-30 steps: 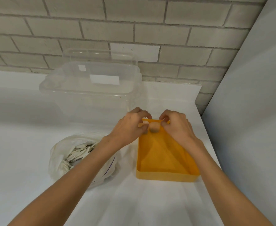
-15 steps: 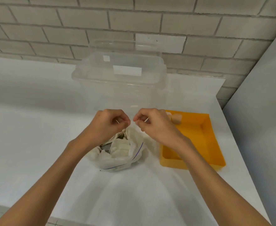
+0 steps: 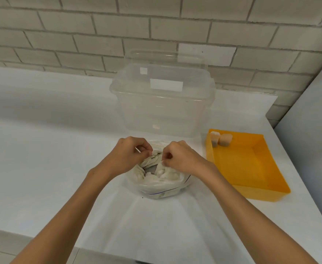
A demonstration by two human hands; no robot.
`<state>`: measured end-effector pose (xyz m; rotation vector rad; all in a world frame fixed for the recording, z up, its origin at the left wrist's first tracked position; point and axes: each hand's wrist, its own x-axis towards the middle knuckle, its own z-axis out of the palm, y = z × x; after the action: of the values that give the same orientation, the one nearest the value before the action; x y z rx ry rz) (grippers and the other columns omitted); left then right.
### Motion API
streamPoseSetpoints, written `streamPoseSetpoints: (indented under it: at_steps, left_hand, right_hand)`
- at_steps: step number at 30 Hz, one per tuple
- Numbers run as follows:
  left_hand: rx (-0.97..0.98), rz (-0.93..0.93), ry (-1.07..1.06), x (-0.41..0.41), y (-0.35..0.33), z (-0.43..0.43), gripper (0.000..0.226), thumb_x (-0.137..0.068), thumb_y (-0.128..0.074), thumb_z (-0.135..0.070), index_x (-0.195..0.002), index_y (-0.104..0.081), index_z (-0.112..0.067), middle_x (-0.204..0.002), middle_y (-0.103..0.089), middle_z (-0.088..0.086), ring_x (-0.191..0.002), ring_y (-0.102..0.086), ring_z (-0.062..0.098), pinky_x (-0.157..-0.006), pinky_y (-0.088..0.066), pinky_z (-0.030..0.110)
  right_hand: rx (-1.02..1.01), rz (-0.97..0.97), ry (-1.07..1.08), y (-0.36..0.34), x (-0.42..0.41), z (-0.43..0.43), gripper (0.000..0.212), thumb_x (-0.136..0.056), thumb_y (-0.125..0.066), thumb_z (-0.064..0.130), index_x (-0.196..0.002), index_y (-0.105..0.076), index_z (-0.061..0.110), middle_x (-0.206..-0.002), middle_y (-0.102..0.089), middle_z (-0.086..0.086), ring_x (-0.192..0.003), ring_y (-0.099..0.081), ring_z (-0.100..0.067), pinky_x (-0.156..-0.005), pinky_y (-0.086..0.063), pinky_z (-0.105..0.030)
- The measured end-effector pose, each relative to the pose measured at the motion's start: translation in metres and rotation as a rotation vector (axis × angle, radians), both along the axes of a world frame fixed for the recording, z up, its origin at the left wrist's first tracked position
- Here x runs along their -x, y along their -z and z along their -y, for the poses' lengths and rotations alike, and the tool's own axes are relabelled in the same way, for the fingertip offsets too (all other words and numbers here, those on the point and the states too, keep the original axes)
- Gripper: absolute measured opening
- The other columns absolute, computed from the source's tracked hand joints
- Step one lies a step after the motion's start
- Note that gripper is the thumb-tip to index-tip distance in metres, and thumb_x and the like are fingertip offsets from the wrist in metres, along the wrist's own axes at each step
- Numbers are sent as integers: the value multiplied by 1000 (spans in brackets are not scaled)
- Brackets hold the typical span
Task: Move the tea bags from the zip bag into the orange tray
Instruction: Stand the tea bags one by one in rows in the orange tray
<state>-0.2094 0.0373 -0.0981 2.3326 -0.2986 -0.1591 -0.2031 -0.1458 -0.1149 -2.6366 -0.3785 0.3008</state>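
Observation:
A clear zip bag [image 3: 164, 189] full of white tea bags [image 3: 166, 175] lies on the white table in front of me. My left hand [image 3: 129, 155] hovers over the bag's open mouth with curled fingers, pinching a small white piece. My right hand [image 3: 183, 159] is beside it, its fingertips pinching a tea bag at the top of the pile. The orange tray [image 3: 255, 187] sits to the right of the bag. Two tea bags [image 3: 220, 139] stand in the tray's far left corner.
A large clear plastic bin [image 3: 162, 103] with a lid stands just behind the bag, against a brick wall. A grey panel [image 3: 312, 130] rises along the table's right side. The table's front edge [image 3: 42, 239] runs below my left forearm.
Both hands left the tray's far corner, where two tea bags now stand, and moved left to the zip bag. They have dropped into its mouth and pinch tea bags.

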Motion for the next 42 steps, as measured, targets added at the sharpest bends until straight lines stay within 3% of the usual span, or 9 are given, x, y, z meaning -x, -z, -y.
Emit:
streamPoseSetpoints:
  at_steps: [7, 11, 16, 21, 24, 27, 32, 37, 42]
  left_hand:
    - [160, -35, 37, -2, -3, -1, 9, -86, -68, -18, -91, -73, -24, -80, -71, -9, -65, -62, 0, -67, -44, 12]
    - [290, 93, -23, -2, -9, 8, 17, -85, -70, -18, -99, -69, -27, -95, -68, -11, -79, -64, 4, -70, -49, 11]
    - [417, 52, 85, 8, -4, 21, 38, -79, -76, -32, -114, -61, -33, -112, -65, -16, -106, -60, 0, -90, -52, 28]
    - [564, -18, 43, 0, -3, 18, 31, -85, -69, -38, -113, -59, -29, -117, -64, -13, -114, -59, 5, -95, -51, 33]
    - [600, -88, 91, -9, -11, 15, 28, -87, -69, -23, -114, -62, -21, -113, -67, 0, -103, -66, 11, -88, -53, 23]
    - [627, -139, 155, -14, -20, 19, 26, -83, -72, -15, -109, -66, -16, -98, -69, 9, -86, -69, 20, -80, -55, 23]
    - [649, -101, 218, -24, -34, 43, 20, -83, -71, -10, -103, -69, -10, -84, -64, 7, -72, -63, 16, -70, -57, 26]
    - [589, -42, 234, -35, -42, 84, 19, -89, -65, -8, -104, -69, -20, -82, -58, 3, -67, -57, 14, -64, -54, 25]
    - [506, 15, 231, -48, -45, 133, 11, -89, -59, -17, -92, -69, -22, -84, -59, -2, -74, -58, 20, -78, -56, 46]
  right_hand:
    - [-237, -1, 82, -43, -3, 10, 6, -88, -66, 21, -83, -65, 18, -63, -60, 8, -54, -58, -6, -51, -40, -12]
    - [-470, -14, 206, -60, -1, 13, 6, -87, -67, 15, -92, -67, 12, -55, -61, 3, -50, -58, -8, -47, -44, -18]
    - [-756, -139, 299, -64, 2, 6, 13, -86, -67, 8, -99, -66, 5, -66, -66, -7, -56, -62, -11, -51, -49, -21]
    - [-700, -129, 223, -66, 1, 11, 22, -85, -70, 13, -106, -67, 13, -62, -63, 3, -60, -59, -6, -60, -49, -21]
    - [-677, -149, 136, -74, 2, 18, 30, -82, -74, 14, -110, -65, 13, -71, -64, -2, -65, -59, -6, -64, -50, -21]
    - [-670, -125, 107, -84, 3, 28, 29, -79, -76, 13, -107, -67, 10, -72, -66, -4, -64, -59, -6, -65, -50, -19]
    - [-624, -66, 171, -98, 3, 57, 29, -75, -77, 10, -103, -71, 10, -70, -67, -5, -61, -59, -5, -62, -51, -17]
    - [-560, -16, 265, -110, 4, 102, 25, -76, -76, 11, -100, -74, 12, -83, -72, -12, -66, -62, -9, -62, -53, -17]
    - [-406, 74, 342, -115, 4, 155, 11, -83, -71, 15, -94, -74, 14, -78, -70, -2, -66, -61, -9, -63, -54, -22]
